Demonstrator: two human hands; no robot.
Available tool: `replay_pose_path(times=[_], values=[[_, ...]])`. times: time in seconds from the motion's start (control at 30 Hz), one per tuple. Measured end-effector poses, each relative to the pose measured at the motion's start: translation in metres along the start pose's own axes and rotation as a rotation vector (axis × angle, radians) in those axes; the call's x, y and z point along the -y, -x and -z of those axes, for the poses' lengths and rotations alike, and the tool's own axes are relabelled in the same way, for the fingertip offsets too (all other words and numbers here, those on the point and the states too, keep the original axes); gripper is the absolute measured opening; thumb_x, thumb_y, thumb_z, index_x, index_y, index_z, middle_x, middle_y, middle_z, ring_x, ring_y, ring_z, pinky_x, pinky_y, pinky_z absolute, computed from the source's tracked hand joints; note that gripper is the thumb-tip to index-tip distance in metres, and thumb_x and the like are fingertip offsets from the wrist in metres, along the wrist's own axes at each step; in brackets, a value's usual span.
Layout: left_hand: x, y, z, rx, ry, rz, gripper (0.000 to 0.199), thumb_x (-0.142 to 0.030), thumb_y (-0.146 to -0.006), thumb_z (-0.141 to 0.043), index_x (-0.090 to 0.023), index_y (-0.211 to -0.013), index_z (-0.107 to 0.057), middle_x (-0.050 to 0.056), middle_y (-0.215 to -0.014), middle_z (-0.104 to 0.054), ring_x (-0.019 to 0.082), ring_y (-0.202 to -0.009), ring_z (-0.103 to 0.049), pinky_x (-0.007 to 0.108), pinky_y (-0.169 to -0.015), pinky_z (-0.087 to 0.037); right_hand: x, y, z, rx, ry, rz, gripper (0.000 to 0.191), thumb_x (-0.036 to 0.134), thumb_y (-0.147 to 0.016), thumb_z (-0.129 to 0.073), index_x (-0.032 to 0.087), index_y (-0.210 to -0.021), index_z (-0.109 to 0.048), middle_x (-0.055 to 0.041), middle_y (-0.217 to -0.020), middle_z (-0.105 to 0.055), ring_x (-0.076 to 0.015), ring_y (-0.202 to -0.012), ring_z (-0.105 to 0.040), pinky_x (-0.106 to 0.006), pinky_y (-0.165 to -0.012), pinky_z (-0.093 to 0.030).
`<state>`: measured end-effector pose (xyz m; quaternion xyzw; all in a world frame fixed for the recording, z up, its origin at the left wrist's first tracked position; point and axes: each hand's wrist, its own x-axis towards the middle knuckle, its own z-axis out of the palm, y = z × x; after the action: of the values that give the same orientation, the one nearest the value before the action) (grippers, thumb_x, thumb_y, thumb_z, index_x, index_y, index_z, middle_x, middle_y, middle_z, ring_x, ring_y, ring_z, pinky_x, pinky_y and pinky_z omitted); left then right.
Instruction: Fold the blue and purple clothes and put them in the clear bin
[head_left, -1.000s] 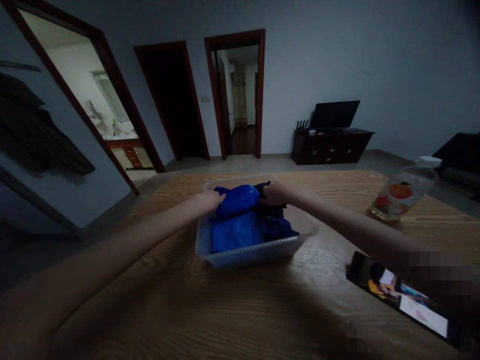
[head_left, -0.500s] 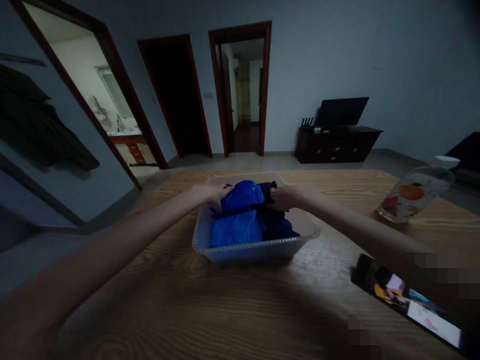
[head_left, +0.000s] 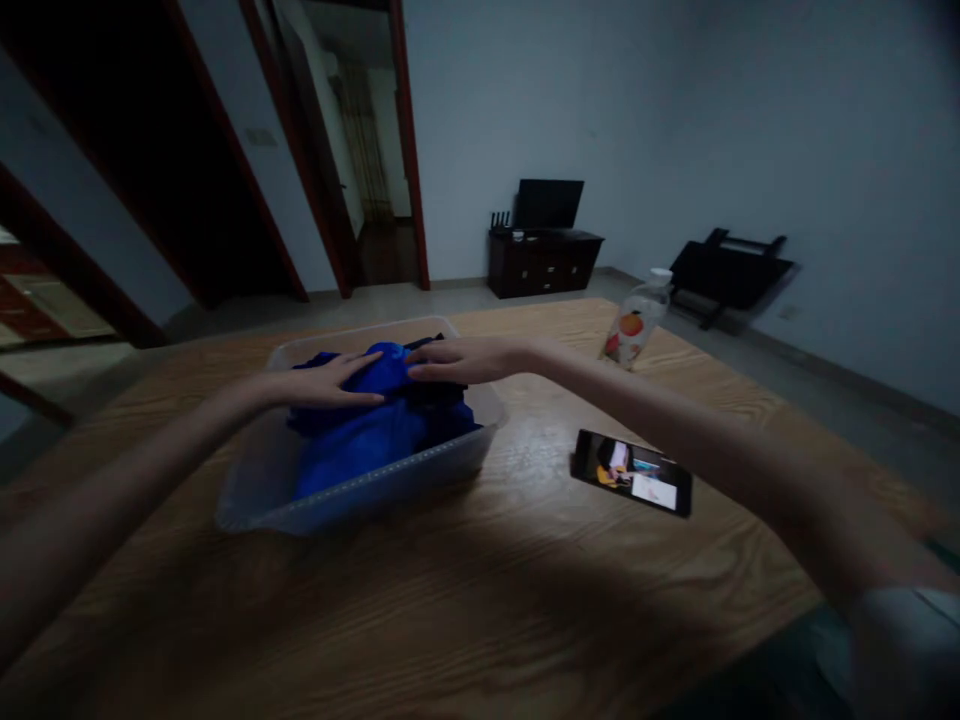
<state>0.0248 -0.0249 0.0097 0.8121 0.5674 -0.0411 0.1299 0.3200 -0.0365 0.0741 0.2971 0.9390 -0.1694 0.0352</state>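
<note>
Folded blue and black cloth [head_left: 360, 440] lies inside a translucent plastic bin [head_left: 390, 480] on the wooden table. On top of the cloth, toward the left, rests my left hand [head_left: 334, 380], fingers stretched out and palm down. My right hand [head_left: 457, 360] lies flat over the darker part of the cloth, its fingertips close to those of the left. Both hands touch the cloth without gripping it. The exact kind of cloth, perhaps a garment, I cannot make out in the dim light.
A lit phone [head_left: 634, 472] lies on the table [head_left: 525, 600] to the right of the bin, under my right forearm. Behind it stands a clear bottle with a white cap [head_left: 636, 325]. Across the room are a low cabinet with a TV [head_left: 547, 205] and a folded black table [head_left: 731, 270].
My hands have gone from holding the cloth at its sides to lying flat on top of it. The view has turned right, so the bin appears further left.
</note>
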Motion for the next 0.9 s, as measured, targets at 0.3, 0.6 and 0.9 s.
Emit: replay_pose_path(times=[0.3, 0.6, 0.9], values=[[-0.107, 0.126, -0.055, -0.473, -0.079, -0.144, 0.063, -0.070, -0.103, -0.046, -0.032, -0.149, -0.066, 0.009, -0.135, -0.079, 0.038, -0.115, -0.078, 0.055, -0.096, -0.062, 0.008, 0.232, -0.115, -0.674, -0.105, -0.213, 0.028, 0.026, -0.114, -0.044, 0.025, -0.119, -0.071, -0.0092, -0.113, -0.079, -0.0225, -0.100, -0.076, -0.035, -0.085, -0.061], [-0.153, 0.088, -0.102, -0.936, -0.459, -0.256, 0.026, -0.032, -0.111, -0.057, -0.020, -0.111, -0.079, 0.004, -0.080, -0.079, 0.024, -0.065, -0.073, 0.037, -0.055, -0.043, 0.047, 0.256, -0.265, -0.734, 0.040, -0.349, 0.027, 0.015, -0.106, -0.051, 0.025, -0.127, -0.066, -0.0109, -0.119, -0.077, -0.0272, -0.106, -0.075, -0.045, -0.090, -0.065], [-0.141, 0.100, -0.107, -0.946, -0.390, -0.298, 0.024, -0.041, -0.108, -0.063, -0.023, -0.111, -0.078, 0.003, -0.088, -0.083, 0.024, -0.067, -0.075, 0.037, -0.057, -0.046, 0.050, 0.212, -0.255, -0.655, -0.080, -0.235, 0.024, 0.013, -0.108, -0.048, 0.022, -0.126, -0.061, -0.0111, -0.118, -0.074, -0.0265, -0.107, -0.070, -0.044, -0.090, -0.063]])
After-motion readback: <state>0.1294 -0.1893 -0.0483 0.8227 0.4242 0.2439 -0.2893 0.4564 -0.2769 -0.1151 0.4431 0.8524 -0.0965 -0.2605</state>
